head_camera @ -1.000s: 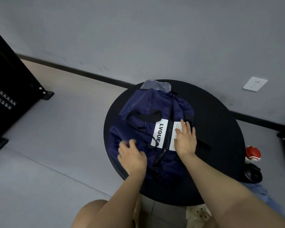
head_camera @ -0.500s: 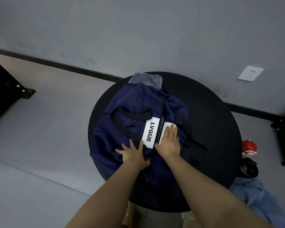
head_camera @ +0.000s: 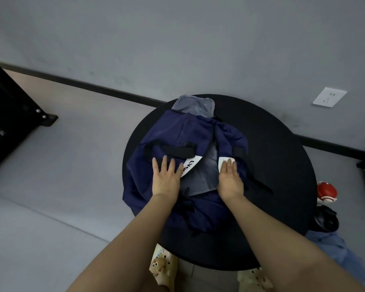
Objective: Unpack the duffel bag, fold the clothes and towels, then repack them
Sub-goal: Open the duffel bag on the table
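looking down from the head camera, i see a navy duffel bag (head_camera: 173,133) lying on a round black table (head_camera: 282,157), taking up the table's left and middle. my left hand (head_camera: 165,179) lies flat on the bag's left flap with its fingers straight and a little spread, gripping nothing. my right hand (head_camera: 230,180) lies flat on the right flap, fingers straight and close together, also gripping nothing. the two hands sit well apart, and between them the bag's mouth gapes, showing a grey lining or cloth (head_camera: 204,175) inside (i cannot tell which). a white label (head_camera: 191,165) with black letters sits just beside my left fingertips, partly covered by them; a second white patch (head_camera: 224,160) peeks out under my right fingertips. a black strap (head_camera: 177,150) crosses the left flap just beyond my left hand. a grey piece (head_camera: 195,106) sticks out at the bag's far end. on the floor to the right of the table stand a red and white ball (head_camera: 327,191), a black object (head_camera: 326,220) and some blue cloth (head_camera: 335,247). a white wall socket (head_camera: 329,96) sits on the grey wall.
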### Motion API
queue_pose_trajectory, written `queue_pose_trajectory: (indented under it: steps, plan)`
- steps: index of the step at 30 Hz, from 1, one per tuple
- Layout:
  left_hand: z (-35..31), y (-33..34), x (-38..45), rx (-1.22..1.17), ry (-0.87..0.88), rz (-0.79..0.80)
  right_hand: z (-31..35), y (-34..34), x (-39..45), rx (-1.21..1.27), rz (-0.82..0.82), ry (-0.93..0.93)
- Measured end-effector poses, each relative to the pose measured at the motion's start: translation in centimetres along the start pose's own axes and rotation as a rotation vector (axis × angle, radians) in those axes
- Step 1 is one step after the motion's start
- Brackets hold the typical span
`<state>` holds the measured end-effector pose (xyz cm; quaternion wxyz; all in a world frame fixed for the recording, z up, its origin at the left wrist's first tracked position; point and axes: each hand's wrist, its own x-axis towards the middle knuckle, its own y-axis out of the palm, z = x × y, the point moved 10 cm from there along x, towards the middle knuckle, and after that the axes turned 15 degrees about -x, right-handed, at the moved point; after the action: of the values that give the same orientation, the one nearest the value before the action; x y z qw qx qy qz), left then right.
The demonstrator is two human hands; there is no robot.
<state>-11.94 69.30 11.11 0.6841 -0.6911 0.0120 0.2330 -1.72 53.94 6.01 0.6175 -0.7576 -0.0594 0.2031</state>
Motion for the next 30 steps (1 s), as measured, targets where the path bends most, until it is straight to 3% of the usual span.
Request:
queue_pose_trajectory:
  steps: [4,7,10,13,17,25,28,30]
  plan:
    - [1.2,2.8,-0.1,-0.305,-0.024,0.232,-0.3,-1.1,0.3,-0.147,-0.06,-0.038]
    - [1.7,3.2,0.1,-0.578,-0.011,0.228,2.0,-3.3,0.0,0.199,-0.214,-0.115]
    - [4.8,1.9,1.2,-0.592,-0.13,0.018,4.0,-2.7,0.7,0.762,-0.072,-0.007]
    - [8.2,3.8,1.4,-0.589,-0.29,0.065,5.6,0.0,2.1,1.127,0.123,0.222]
    - [9.7,5.4,1.4,-0.952,-0.345,0.049,8.4,3.1,2.3,1.533,0.357,0.421]
    - [10.2,4.4,1.2,-1.115,-0.349,-0.105,13.1,0.1,2.7,1.897,0.425,0.257]
    - [11.1,4.4,0.9,-1.063,-0.394,-0.104,14.8,-2.0,2.8,2.047,0.5,0.148]
    - [12.4,3.5,0.4,-0.969,-0.423,-0.188,15.6,-2.5,3.1,2.034,0.508,0.148]
